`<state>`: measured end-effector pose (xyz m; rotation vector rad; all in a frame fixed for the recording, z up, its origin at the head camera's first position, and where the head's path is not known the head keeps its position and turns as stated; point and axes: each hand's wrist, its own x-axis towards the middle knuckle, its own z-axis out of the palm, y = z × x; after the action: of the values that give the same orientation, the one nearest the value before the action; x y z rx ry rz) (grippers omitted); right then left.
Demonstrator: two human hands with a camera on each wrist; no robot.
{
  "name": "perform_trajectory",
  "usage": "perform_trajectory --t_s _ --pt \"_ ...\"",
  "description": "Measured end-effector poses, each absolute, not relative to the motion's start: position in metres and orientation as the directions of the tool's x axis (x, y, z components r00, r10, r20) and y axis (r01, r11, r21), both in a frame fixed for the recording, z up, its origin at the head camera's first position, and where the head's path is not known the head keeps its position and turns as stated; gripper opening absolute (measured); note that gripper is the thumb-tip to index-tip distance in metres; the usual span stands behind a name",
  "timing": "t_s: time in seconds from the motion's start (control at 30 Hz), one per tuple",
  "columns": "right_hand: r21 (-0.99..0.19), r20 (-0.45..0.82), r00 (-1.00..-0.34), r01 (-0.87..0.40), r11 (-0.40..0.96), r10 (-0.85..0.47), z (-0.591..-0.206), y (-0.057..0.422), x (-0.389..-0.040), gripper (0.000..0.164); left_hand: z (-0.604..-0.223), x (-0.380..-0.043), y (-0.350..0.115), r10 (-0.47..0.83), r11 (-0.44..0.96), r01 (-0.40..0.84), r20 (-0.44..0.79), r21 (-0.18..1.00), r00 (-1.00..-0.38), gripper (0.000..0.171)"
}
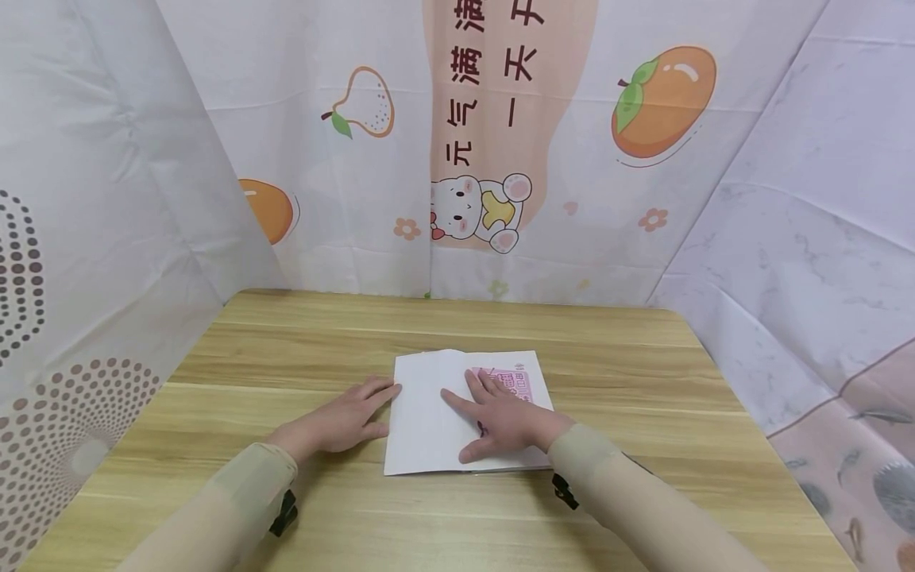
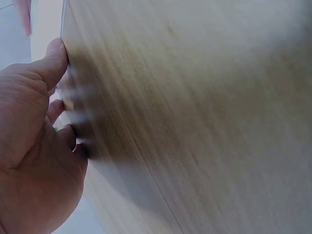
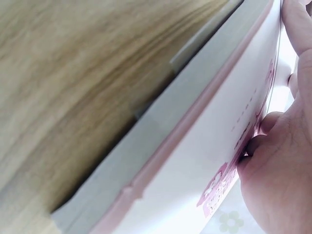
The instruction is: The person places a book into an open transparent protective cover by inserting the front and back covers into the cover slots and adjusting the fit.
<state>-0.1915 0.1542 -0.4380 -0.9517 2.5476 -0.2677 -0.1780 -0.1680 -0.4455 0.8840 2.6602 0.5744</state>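
An open booklet (image 1: 422,421) lies on the wooden table, its left page blank white and its right page printed in pink. My right hand (image 1: 503,421) rests on the right page with spread fingers, covering part of the pink print. At the booklet's left edge is my left hand (image 1: 346,417), its fingers loosely extended at the page edge. In the left wrist view, the thumb of that left hand (image 2: 29,126) meets the white edge. The right wrist view shows the booklet's pages (image 3: 161,146) as a thick stack beside my right hand (image 3: 282,161).
Bare wood of the table (image 1: 286,342) surrounds the booklet. A printed curtain (image 1: 357,183) with fruit and a cartoon figure hangs behind the table, and more pale cloth (image 1: 801,222) hangs along the right side. Dark straps (image 1: 565,491) sit at both wrists.
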Motion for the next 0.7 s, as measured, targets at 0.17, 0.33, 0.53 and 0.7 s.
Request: perform_trajectory --t_s 0.17,0.33,0.53,0.7 --pt "-0.311 -0.300 -0.684 -0.588 0.746 -0.665 -0.4382 0.1537 -0.1911 0.100 -0.4454 -0.1784 -0.1678 0.620 0.738 0.512 -0.145 0.440 -0.771 0.067" --pt "-0.309 -0.296 -0.684 -0.593 0.744 -0.667 -0.4392 0.1527 -0.1918 0.100 -0.4458 -0.1787 -0.1676 0.628 0.734 0.523 -0.139 0.434 -0.766 0.068" --pt "-0.302 -0.301 -0.684 -0.593 0.747 -0.665 -0.4361 0.1501 -0.1902 0.100 -0.4473 -0.1794 -0.1685 0.638 0.728 0.538 -0.134 0.425 -0.758 0.066" --pt "-0.299 -0.299 -0.682 -0.597 0.744 -0.668 -0.4350 0.1482 -0.1898 0.099 -0.4480 -0.1797 -0.1695 0.644 0.722 0.542 -0.131 0.431 -0.753 0.065"
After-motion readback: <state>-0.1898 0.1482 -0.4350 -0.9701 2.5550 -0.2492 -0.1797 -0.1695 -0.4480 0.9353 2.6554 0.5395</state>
